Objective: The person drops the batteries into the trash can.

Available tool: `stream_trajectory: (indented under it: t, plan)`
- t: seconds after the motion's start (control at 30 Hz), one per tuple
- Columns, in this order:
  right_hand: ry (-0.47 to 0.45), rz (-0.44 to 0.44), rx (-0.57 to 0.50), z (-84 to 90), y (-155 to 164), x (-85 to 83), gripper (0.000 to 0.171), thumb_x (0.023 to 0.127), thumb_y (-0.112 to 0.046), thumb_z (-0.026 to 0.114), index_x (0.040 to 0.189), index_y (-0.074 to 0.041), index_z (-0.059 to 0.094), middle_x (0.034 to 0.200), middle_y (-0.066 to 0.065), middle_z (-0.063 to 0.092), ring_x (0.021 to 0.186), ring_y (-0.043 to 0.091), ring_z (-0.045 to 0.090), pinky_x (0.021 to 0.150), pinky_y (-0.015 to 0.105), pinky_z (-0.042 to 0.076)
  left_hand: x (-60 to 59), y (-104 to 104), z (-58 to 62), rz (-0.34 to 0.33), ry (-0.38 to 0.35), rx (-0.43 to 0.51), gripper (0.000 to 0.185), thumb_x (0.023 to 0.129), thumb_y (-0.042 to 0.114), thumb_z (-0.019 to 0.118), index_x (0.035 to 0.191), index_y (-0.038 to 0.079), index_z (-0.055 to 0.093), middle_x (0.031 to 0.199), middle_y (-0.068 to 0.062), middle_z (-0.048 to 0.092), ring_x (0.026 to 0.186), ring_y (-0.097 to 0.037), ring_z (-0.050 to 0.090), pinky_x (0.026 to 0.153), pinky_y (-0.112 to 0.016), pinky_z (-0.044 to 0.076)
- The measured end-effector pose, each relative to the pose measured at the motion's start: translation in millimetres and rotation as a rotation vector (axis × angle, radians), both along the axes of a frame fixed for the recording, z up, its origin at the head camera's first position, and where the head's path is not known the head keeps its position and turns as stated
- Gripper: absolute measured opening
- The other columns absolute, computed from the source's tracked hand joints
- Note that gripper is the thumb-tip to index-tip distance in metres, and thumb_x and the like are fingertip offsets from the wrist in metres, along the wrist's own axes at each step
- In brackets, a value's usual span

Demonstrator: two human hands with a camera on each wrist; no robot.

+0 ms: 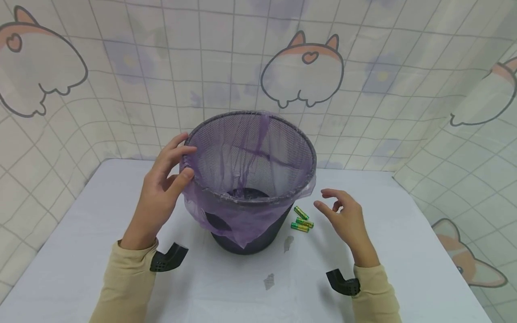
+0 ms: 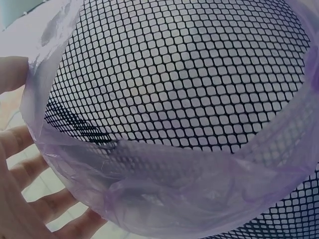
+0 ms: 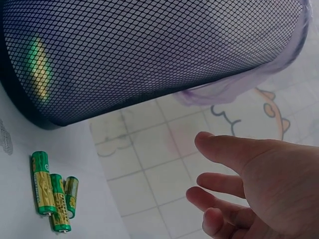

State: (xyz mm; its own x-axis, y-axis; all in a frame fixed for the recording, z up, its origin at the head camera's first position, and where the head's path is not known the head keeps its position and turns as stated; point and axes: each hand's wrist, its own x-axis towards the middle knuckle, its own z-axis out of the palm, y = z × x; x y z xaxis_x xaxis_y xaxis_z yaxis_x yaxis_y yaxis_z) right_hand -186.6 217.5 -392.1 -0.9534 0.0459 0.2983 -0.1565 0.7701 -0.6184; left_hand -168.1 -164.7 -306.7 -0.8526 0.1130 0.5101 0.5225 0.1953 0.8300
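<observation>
A black mesh trash bin (image 1: 278,224), lined with a thin purple plastic bag (image 1: 246,220), stands on the white table. My left hand (image 1: 161,188) holds its left rim, fingers and thumb curved against the bag's folded edge; in the left wrist view the fingertips pass partly behind the bag. My right hand (image 1: 343,217) hovers right of the bin, fingers loosely bent and holding nothing. Between that hand and the bin lie three green-and-gold batteries (image 1: 300,227), close together. In the right wrist view, a green-and-gold shape (image 3: 40,69) shows through the mesh near the bin's base.
Two small grey patches (image 1: 269,281) mark the white table (image 1: 226,291) in front of the bin. Behind and at both sides hangs a gridded cloth (image 1: 226,58) with cartoon prints. A black wrist device (image 1: 169,258) sticks out from each sleeve.
</observation>
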Motion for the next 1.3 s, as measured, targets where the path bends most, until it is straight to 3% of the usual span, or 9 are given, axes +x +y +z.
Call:
stream_trajectory:
  t: [0.07,1.3]
  plan:
    - [-0.007,0.003,-0.003,-2.0,-0.1,-1.3,0.041,0.086,-0.027,0.072,0.122,-0.009,0.063,0.113,0.013,0.067,0.08,0.019,0.049,0.068,0.027,0.037,-0.3,0.4,-0.2,0.003,-0.005,0.008,0.039,0.097,0.008,0.051,0.136,0.01,0.051,0.158,0.002,0.03,0.144,-0.026,0.032,0.096,-0.018,0.044]
    - [-0.238,0.029,-0.019,-54.5,-2.1,-21.3,0.039,0.088,-0.028,0.07,0.12,-0.007,0.065,0.111,0.015,0.067,0.079,0.02,0.048,0.061,0.028,0.04,0.8,-1.0,2.1,-0.024,-0.012,-0.018,0.038,0.098,0.008,0.05,0.136,0.009,0.049,0.158,0.003,0.031,0.146,-0.026,0.03,0.093,-0.016,0.045]
